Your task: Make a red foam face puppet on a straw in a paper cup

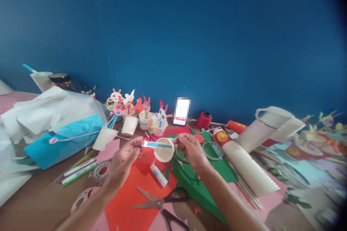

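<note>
My left hand [124,159] pinches the pale end of a blue straw [158,145] between thumb and fingers. The straw lies across the mouth of a white paper cup [164,155], which is tipped so that its inside faces me. On the cup's right side, the fingers of my right hand [191,148] are closed on the rim. Below the cup, a glue stick [158,175] rests on red paper [130,191]. Black-handled scissors [159,204] lie with blades apart nearer to me. A roll of tape [101,170] is beside my left wrist.
Several paper cups with cut-paper animal figures [146,105] stand along the blue wall [173,43]. A lit phone [181,111] leans at the back. To the right are green paper [200,187], a stack of cups [251,168] and a pitcher [267,126]. Markers [78,170] lie left.
</note>
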A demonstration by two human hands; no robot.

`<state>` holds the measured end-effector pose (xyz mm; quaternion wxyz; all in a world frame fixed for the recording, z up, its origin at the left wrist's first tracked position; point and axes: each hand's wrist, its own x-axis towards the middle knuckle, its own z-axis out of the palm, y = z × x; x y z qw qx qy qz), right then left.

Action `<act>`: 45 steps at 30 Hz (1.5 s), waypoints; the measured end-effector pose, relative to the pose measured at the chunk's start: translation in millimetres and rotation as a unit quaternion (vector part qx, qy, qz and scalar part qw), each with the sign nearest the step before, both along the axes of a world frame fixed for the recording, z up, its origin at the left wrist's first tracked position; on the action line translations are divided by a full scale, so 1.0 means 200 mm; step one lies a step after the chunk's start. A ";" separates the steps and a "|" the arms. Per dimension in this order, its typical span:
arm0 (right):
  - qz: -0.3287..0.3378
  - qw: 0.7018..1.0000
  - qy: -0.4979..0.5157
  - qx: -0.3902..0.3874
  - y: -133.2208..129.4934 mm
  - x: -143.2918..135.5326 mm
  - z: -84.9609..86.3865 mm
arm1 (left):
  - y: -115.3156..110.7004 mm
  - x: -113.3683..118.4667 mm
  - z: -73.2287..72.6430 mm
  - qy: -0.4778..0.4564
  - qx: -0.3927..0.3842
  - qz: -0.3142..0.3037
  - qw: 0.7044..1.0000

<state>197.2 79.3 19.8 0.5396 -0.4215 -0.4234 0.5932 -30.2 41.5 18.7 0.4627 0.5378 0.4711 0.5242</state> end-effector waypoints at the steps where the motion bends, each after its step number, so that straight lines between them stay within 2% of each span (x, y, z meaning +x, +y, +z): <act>1: 0.002 1.000 0.025 -0.011 0.00 -0.01 -0.01 | 0.00 0.00 -0.01 -0.001 0.015 -0.012 1.000; 6: 0.015 0.991 0.118 -0.056 -0.05 -0.08 0.00 | 0.00 0.04 -0.09 0.024 0.048 -0.088 0.995; 12: 0.029 0.979 0.182 -0.081 -0.10 -0.15 -0.01 | -0.03 0.07 -0.11 0.061 -0.011 -0.055 0.997; 15: 0.043 0.980 0.177 -0.076 -0.11 -0.15 -0.02 | -0.02 0.07 -0.09 0.048 -0.018 -0.070 0.996; 18: 0.043 0.990 0.121 -0.050 -0.10 -0.14 -0.04 | -0.01 0.06 -0.06 0.049 0.003 -0.083 0.995; 21: 0.027 1.000 0.012 -0.001 -0.09 -0.13 -0.05 | -0.02 0.04 0.00 0.083 -0.004 -0.105 0.991; 24: 0.043 0.995 -0.068 0.052 -0.08 -0.11 -0.04 | -0.02 0.03 0.09 0.116 -0.015 -0.148 0.982; 27: 0.054 0.984 -0.137 0.101 -0.08 -0.08 -0.01 | -0.02 0.02 0.13 0.148 -0.014 -0.142 0.979; 32: 0.114 0.937 -0.274 0.185 -0.10 -0.04 0.07 | 0.00 0.01 0.11 0.166 -0.003 -0.136 0.977; 35: 0.135 0.915 -0.320 0.205 -0.13 -0.05 0.09 | 0.00 0.02 0.10 0.170 -0.008 -0.145 0.975; 40: 0.151 0.917 -0.308 0.205 -0.16 -0.10 0.09 | 0.00 0.03 0.06 0.139 -0.015 -0.172 0.975; 45: 0.126 0.935 -0.279 0.181 -0.16 -0.10 0.09 | 0.01 0.00 0.02 0.045 -0.047 -0.186 0.980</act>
